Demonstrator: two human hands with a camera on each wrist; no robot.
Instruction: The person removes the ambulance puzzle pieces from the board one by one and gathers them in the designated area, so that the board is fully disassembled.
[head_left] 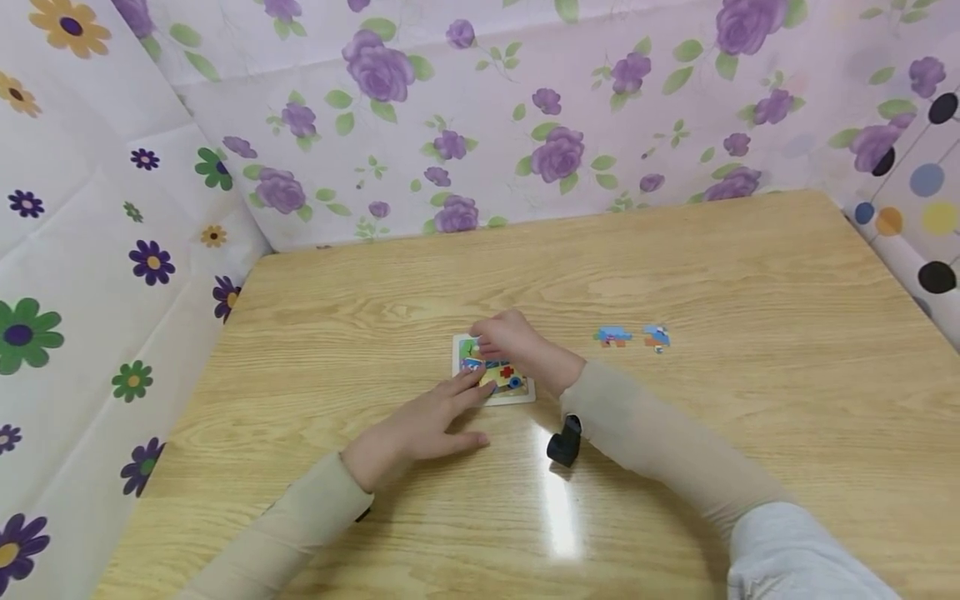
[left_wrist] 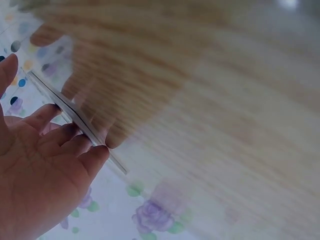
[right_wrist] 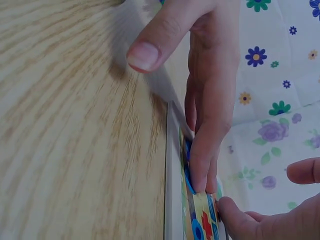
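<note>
A small jigsaw puzzle board (head_left: 522, 398) with a white border lies flat on the table, its picture a yellow vehicle with a red cross (right_wrist: 205, 225). My left hand (head_left: 420, 425) reaches over its near-left side, fingers extended onto the picture and thumb held apart. At the far side, my right hand (head_left: 517, 346) arches over the board and covers its upper right. In the right wrist view the right hand's index fingertip (right_wrist: 229, 206) touches the picture's far edge while its thumb (right_wrist: 302, 171) stays away. The left wrist view catches the board edge-on (left_wrist: 80, 120) with fingertips against it.
To the right of the board lie some joined puzzle pieces (head_left: 613, 337) and a second small cluster of pieces (head_left: 657, 337). The wooden table (head_left: 360, 333) is bounded by a flowered cloth wall (head_left: 465, 125) at the back. A black wrist camera (head_left: 564, 442) hangs beneath the right wrist.
</note>
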